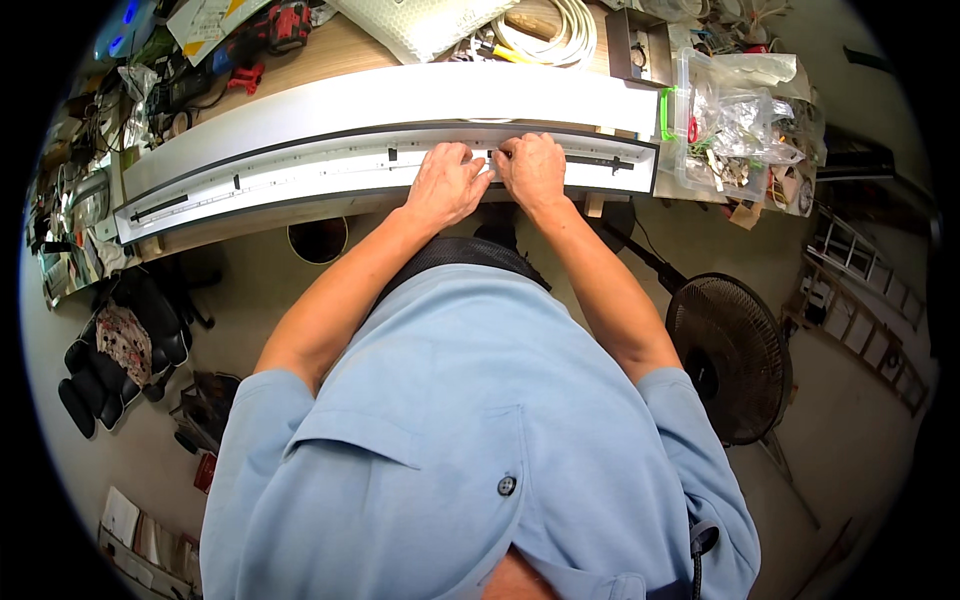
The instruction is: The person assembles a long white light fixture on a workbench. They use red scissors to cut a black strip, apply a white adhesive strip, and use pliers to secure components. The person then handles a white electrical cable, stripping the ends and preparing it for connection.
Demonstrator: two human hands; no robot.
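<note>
A long, shallow white channel with a black rim lies across the front of the bench. A thin strip with small dots runs along its inside, with black pieces spaced along it. My left hand reaches into the channel just right of its middle, fingers curled and bunched together. Close beside it, my right hand is bent over the same strip with its fingertips pinched. Whatever lies between the fingertips of either hand is too small and covered to make out.
Behind the channel lies a long white panel. Further back are a bubble-wrap pouch, a coiled white cable and a red-and-black power drill. A clear plastic bin stands right; a fan stands on the floor.
</note>
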